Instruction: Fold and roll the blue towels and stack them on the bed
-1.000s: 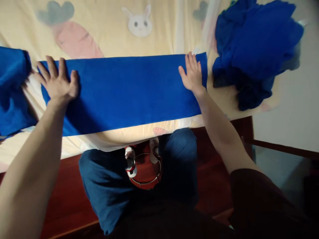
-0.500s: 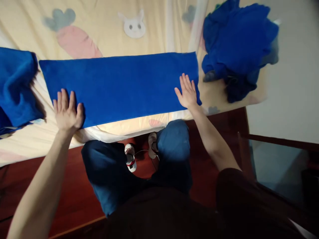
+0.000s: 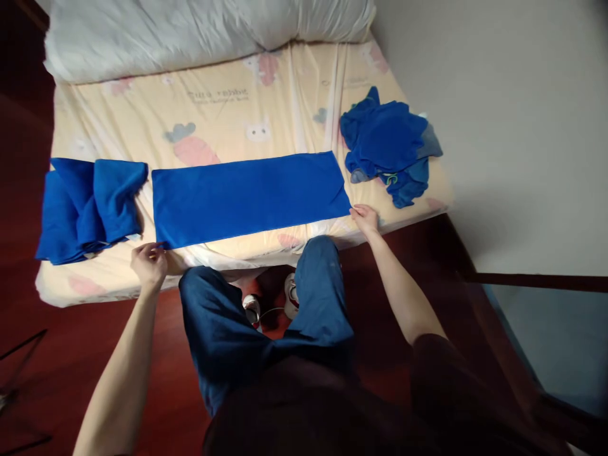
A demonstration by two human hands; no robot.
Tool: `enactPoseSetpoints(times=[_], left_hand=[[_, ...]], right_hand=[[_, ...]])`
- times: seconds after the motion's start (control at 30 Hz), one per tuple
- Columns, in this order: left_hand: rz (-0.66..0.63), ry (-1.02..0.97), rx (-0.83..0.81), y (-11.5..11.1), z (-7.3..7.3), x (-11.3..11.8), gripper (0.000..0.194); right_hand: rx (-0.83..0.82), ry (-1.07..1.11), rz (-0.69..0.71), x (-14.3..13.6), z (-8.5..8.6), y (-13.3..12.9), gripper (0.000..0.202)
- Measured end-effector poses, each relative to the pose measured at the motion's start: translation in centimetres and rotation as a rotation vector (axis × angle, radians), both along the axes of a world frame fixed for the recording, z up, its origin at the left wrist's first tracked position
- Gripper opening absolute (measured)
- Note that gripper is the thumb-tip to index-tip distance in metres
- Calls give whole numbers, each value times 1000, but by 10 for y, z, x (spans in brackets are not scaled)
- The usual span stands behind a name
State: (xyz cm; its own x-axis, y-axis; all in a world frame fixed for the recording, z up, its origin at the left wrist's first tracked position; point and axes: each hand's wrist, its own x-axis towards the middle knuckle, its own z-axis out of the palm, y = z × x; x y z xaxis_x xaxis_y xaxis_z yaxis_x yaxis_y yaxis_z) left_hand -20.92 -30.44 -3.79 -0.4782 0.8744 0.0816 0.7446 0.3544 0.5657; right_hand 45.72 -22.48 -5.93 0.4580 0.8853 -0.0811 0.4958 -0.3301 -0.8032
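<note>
Knees in blue trousers nearest us, feet in red/white shoes (image 3: 249, 308) on dark red floor, pressed up to near edge of bed (image 3: 118, 285). We're at a fold-the-towel job; judging by layout we're mid-fold: long blue towel (image 3: 249, 197) lies flat as a narrow strip along the near edge of the bed, left-right, smooth, no visible wrinkles.

Left hand (image 3: 149, 261) sits at the towel's near-left corner, fingers curled in, looks pinched on the corner hem but contact is small, so can't say for sure it has cloth. Right hand (image 3: 365, 217) at near-right corner, fingers bent, tips touching or just beside the corner; a bit of white label shows there. Again grip prob. a light pinch, not confirmed.

Left of the strip: pile of folded blue towels (image 3: 88, 209), just beside it, hanging partly toward the bed's left side. Right of the strip, near the wall (image 3: 498, 126): heap of unfolded blue cloth (image 3: 389, 149), apart from the strip. Farther back: sheet w/ carrot and rabbit print (image 3: 194, 149), then white rolled duvet (image 3: 190, 31) along the far edge.

Our read: step in hand = taking both near corners. Next move calls for a firm pinch on both corners at once, even lift, keeping edges lined up so the strip doesn't skew, and clearing the folded pile on the left.
</note>
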Motion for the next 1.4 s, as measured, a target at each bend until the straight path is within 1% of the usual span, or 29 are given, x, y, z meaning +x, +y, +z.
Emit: enactPoseSetpoints(times=[0.07, 0.1, 0.17, 0.27, 0.33, 0.37, 0.43, 0.47, 0.5, 0.53, 0.6, 0.63, 0.67, 0.73, 0.77, 0.8, 0.83, 0.87, 0.9, 0.93, 1.03, 1.1, 1.13, 1.17, 1.23, 1.33, 1.4], left_hand=[[139, -70, -61, 3, 1, -3, 28], [198, -109, -76, 6, 2, -3, 25], [263, -183, -63, 11, 4, -2, 22], [263, -243, -37, 15, 8, 0, 17], [264, -242, -52, 16, 11, -3, 15], [268, -230, -63, 16, 13, -5, 15], [264, -189, -89, 15, 18, -7, 17], [236, -131, -82, 16, 21, -5, 21], [182, -46, -60, 17, 25, 0, 27], [100, 55, -24, 20, 29, 9, 34], [-137, 249, 54, 31, 34, 39, 48], [-266, 276, 63, 39, 34, 58, 53], [-393, 266, 49, 48, 32, 78, 56], [-577, 226, 2, 66, 23, 115, 61], [-628, 199, -30, 73, 17, 130, 64], [-641, 173, -62, 78, 10, 139, 66], [-628, 152, -88, 82, 3, 144, 69], [-589, 137, -104, 83, -3, 143, 71], [-538, 130, -111, 82, -7, 137, 73], [-487, 128, -111, 81, -11, 127, 75], [-389, 131, -105, 82, -16, 90, 78], [-367, 138, -112, 91, -18, 71, 77], [-358, 144, -117, 98, -18, 66, 77], [-350, 151, -123, 106, -19, 62, 77], [-333, 160, -133, 125, -19, 57, 77], [-319, 153, -152, 157, -19, 46, 78], [-307, 137, -205, 179, -20, 33, 81]], right_hand=[[-5, 113, -67, -1, 2, 2, 21], [-16, 125, -101, -1, 4, 3, 17], [-45, 55, -140, -1, 7, 6, 11], [-143, -108, -163, 2, 12, 5, 7], [-208, -182, -142, 3, 15, 0, 4], [-214, -228, -124, 2, 18, -2, 3], [-152, -364, -74, -6, 25, -6, 16], [-94, -437, -33, -13, 30, -6, 25], [-35, -497, 23, -24, 34, -5, 35], [13, -538, 95, -38, 39, -2, 43], [57, -568, 285, -76, 45, 8, 56], [59, -570, 398, -99, 46, 14, 61], [58, -572, 520, -123, 45, 21, 65], [58, -564, 759, -170, 37, 32, 69], [56, -552, 860, -189, 30, 36, 68], [53, -539, 935, -203, 22, 40, 67], [50, -529, 978, -210, 14, 43, 66], [46, -522, 980, -210, 7, 47, 65], [41, -521, 948, -204, 0, 50, 65], [36, -521, 892, -191, -5, 53, 65], [18, -533, 697, -138, -14, 67, 68], [0, -540, 649, -108, -16, 81, 69], [-13, -540, 645, -98, -17, 89, 70], [-29, -538, 645, -91, -17, 99, 70], [-76, -538, 621, -89, -17, 120, 69], [-153, -590, 500, -93, -15, 154, 68], [-188, -657, 425, -93, -14, 175, 67]])
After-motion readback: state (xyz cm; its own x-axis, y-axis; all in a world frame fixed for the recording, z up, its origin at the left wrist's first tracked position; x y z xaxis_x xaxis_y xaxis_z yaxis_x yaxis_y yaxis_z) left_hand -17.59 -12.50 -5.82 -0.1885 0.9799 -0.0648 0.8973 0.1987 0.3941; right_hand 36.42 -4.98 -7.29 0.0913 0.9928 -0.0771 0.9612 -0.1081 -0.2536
